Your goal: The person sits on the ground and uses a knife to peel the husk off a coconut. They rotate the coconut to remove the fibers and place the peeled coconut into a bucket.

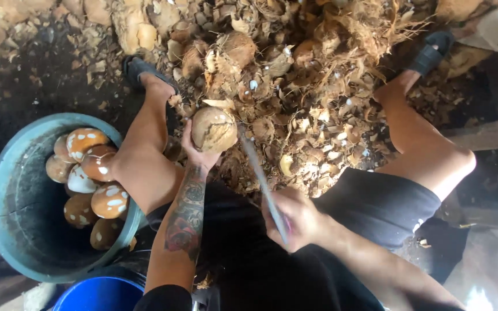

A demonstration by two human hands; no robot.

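My left hand (198, 154) cups a round brown coconut (214, 128) from below, holding it up between my knees. My right hand (296, 220) is closed around the handle of a long knife (259, 167); the blade slants up toward the coconut's right side, its tip close to the shell. Whether the blade touches the coconut is unclear because it is blurred. A heap of coconut husk and shell pieces (295, 69) lies on the ground just beyond the coconut.
A grey-green tub (7, 230) at the left holds several peeled, brown-and-white coconuts (90, 173). A blue bucket rim (102, 294) shows at the bottom. My sandalled feet (139, 69) rest at the heap's edges. Wooden boards (491, 135) lie at the right.
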